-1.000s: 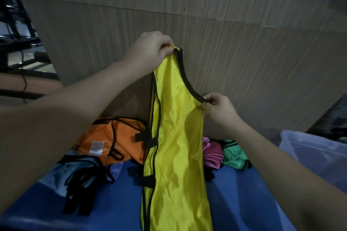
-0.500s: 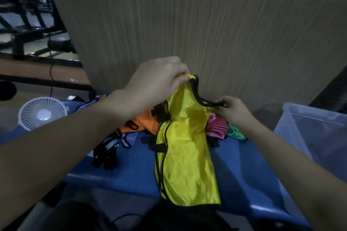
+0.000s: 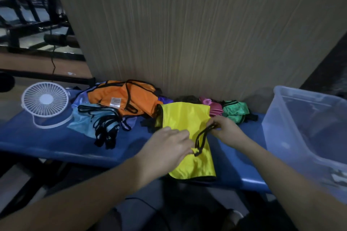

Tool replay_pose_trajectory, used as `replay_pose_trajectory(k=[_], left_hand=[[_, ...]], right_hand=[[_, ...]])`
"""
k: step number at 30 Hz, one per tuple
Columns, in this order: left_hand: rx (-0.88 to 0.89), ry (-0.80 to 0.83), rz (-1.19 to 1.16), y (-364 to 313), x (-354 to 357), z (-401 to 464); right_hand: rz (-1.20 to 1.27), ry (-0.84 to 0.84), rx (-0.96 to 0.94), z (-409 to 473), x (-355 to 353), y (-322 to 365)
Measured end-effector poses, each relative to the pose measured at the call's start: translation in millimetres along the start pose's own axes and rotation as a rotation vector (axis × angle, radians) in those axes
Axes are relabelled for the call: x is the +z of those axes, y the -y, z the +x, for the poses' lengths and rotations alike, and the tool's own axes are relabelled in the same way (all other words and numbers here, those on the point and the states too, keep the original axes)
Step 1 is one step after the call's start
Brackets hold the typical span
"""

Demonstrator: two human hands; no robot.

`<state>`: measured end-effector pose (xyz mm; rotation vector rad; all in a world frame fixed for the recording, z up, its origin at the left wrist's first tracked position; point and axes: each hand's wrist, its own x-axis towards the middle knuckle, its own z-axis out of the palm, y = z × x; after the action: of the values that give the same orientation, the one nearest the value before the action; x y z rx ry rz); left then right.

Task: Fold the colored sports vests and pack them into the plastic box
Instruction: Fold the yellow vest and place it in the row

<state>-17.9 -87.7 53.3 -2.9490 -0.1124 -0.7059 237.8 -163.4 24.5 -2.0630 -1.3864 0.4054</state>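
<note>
A yellow vest (image 3: 185,120) with black trim lies folded lengthwise on the blue bench (image 3: 56,137), its lower end hanging over the front edge. My left hand (image 3: 167,151) holds the vest's near strap end on the fabric. My right hand (image 3: 224,127) pinches the black trim loop at the vest's right side. The clear plastic box (image 3: 308,129) stands at the right end of the bench. An orange vest (image 3: 122,99), a light blue one (image 3: 84,120), a pink one (image 3: 214,108) and a green one (image 3: 235,111) lie bunched behind.
A small white desk fan (image 3: 45,102) sits on the bench's left end. A tall cardboard panel (image 3: 187,33) stands upright right behind the bench. Dark metal racks (image 3: 24,11) fill the far left. Floor shows below the bench's front edge.
Both hands have brought the yellow vest down from hanging in the air onto the bench. My view has tilted downward, showing the fan and the box.
</note>
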Motion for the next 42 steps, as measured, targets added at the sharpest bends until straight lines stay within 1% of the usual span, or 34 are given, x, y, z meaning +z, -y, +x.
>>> replay_pose_trajectory(k=[6, 9, 11, 14, 15, 16, 17, 18, 19, 21, 22, 24, 27, 31, 34, 39, 40, 42], left_hand=[[0.049, 0.116, -0.043, -17.3, 48.7, -24.3], [-0.019, 0.183, -0.128, -17.6, 60.0, -31.3], [-0.076, 0.266, -0.206, -18.9, 61.4, -33.6], [-0.144, 0.471, -0.371, -19.8, 58.2, -37.1], [-0.179, 0.527, -0.444, -17.6, 54.2, -36.4], [-0.233, 0.544, -0.539, -13.5, 49.7, -34.0], [-0.314, 0.519, -0.641, -7.8, 44.9, -30.3], [-0.427, 0.442, -0.729, 0.5, 41.3, -24.8], [-0.556, 0.312, -0.781, 11.0, 39.5, -18.4], [-0.823, 0.034, -0.753, 39.4, 45.2, -7.5], [-0.931, -0.041, -0.73, 55.0, 49.1, -2.8], [-1.067, -0.044, -0.741, 82.0, 58.0, 4.6], [-1.118, 0.009, -0.768, 101.6, 65.9, 16.4], [-1.073, 0.027, -0.734, 110.1, 75.7, 30.4], [-1.058, 0.044, -0.728, 116.8, 85.1, 34.5], [-1.014, 0.156, -0.629, 127.4, 99.8, 33.4], [-1.018, 0.164, -0.639, 128.6, 101.1, 34.1], [-1.049, 0.116, -0.753, 130.3, 103.2, 36.4]], right_hand=[[-0.06, 0.101, -0.003, -14.0, 16.4, -19.8], [-0.024, 0.114, 0.006, -16.5, 17.2, -19.1], [0.018, 0.106, 0.023, -16.9, 16.9, -18.0], [0.151, 0.067, 0.08, -10.9, 19.8, -19.6], [0.244, 0.033, 0.113, -7.4, 20.4, -19.8], [0.353, -0.015, 0.161, -3.7, 20.3, -19.7], [0.455, -0.066, 0.209, -0.1, 18.7, -18.3], [0.538, -0.127, 0.251, 4.0, 15.8, -15.5], [0.603, -0.186, 0.266, 8.2, 13.1, -12.5], [0.684, -0.258, 0.286, 16.6, 10.2, -6.4], [0.706, -0.265, 0.309, 21.1, 11.2, -5.7], [0.71, -0.257, 0.378, 28.7, 13.4, -4.6], [0.652, -0.242, 0.433, 39.8, 13.7, -3.4], [0.594, -0.231, 0.372, 51.2, 12.7, 0.4], [0.606, -0.185, 0.362, 57.4, 12.2, 3.1], [0.592, -0.109, 0.345, 61.6, 16.5, 2.2], [0.602, -0.103, 0.342, 62.0, 17.5, 1.6], [0.623, -0.104, 0.338, 62.4, 19.3, 0.3]])
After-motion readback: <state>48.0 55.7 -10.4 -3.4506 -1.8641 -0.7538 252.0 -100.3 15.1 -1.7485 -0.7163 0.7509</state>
